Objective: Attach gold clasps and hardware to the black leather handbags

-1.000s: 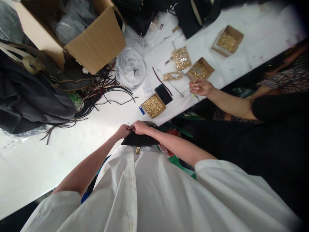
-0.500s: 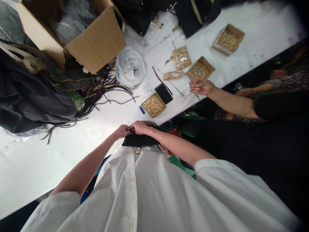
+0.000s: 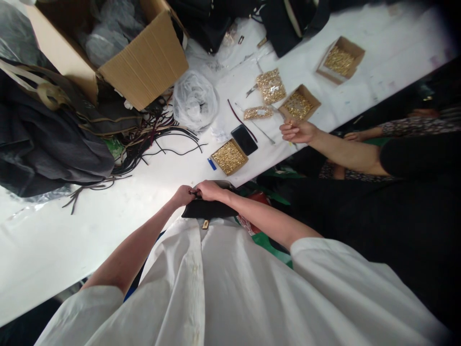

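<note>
Two hands meet at the near edge of the white table (image 3: 108, 226). The left hand (image 3: 183, 194) and the right hand (image 3: 209, 190) are both curled shut, with the fingertips touching. They pinch the top edge of a black pouch (image 3: 209, 209). The pouch sits right at the table's edge, against the person's white shirt. A small gold tag (image 3: 205, 224) hangs from its bottom side. There is a tiny dark bit between the fingertips, but it is too small for me to tell what it is.

Almost nothing has moved in the last second. The hands stay in the same spot with the same tight pinch, and the pouch has not slid or turned. So the fingers are still busy with that one little place on the edge.

Just past the hands sits a flat box of gold bits (image 3: 229, 157), with a dark phone (image 3: 244, 139) touching its far corner and a small blue thing (image 3: 212, 164) beside it. Further off are two more boxes of gold bits (image 3: 298, 103) and a clear bag of them (image 3: 271, 85).

A co-worker's hand (image 3: 297, 130) rests near those boxes. It has shifted only a little. A heap of dark cords (image 3: 158, 139) lies under a big cardboard box (image 3: 144, 62).
</note>
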`<state>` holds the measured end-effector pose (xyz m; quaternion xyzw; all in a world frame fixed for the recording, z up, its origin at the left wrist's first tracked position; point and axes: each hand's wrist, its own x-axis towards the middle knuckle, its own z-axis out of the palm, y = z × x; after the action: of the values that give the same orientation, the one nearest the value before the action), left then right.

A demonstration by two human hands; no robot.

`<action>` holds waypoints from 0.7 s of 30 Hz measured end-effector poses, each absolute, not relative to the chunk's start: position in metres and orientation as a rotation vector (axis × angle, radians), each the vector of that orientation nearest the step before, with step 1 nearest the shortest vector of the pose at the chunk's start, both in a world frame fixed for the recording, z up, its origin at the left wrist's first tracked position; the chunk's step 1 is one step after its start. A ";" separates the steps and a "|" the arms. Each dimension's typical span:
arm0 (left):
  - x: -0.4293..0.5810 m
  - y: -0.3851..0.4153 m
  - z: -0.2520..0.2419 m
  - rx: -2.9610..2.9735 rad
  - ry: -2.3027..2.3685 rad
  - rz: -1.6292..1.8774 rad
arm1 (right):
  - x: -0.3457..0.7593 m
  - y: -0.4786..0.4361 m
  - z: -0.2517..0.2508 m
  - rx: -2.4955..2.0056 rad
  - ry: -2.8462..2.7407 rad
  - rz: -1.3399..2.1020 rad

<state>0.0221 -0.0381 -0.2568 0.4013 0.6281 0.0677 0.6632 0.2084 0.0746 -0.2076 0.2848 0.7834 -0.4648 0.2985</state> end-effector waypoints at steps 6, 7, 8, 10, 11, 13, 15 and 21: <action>0.024 -0.042 -0.262 0.904 1.441 0.161 | 0.212 0.079 -0.204 0.774 2.107 -1.241; 0.025 -0.043 -0.263 0.905 1.441 0.165 | 0.212 0.079 -0.204 0.777 2.111 -1.236; 0.025 -0.044 -0.263 0.906 1.440 0.170 | 0.212 0.079 -0.204 0.781 2.115 -1.230; 0.026 -0.046 -0.265 0.906 1.446 0.183 | 0.211 0.078 -0.203 0.784 2.121 -1.219; 0.027 -0.047 -0.266 0.905 1.453 0.191 | 0.211 0.077 -0.203 0.783 2.123 -1.215; 0.028 -0.048 -0.267 0.904 1.469 0.207 | 0.210 0.076 -0.203 0.775 2.124 -1.210; 0.029 -0.050 -0.268 0.905 1.480 0.224 | 0.211 0.076 -0.204 0.763 2.123 -1.211; 0.028 -0.053 -0.270 0.902 1.467 0.241 | 0.212 0.077 -0.207 0.731 2.120 -1.213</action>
<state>0.0279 -0.0527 -0.2698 0.3963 0.6445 0.1057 0.6453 0.2121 0.0767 -0.2070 0.2742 0.7953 -0.4552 0.2919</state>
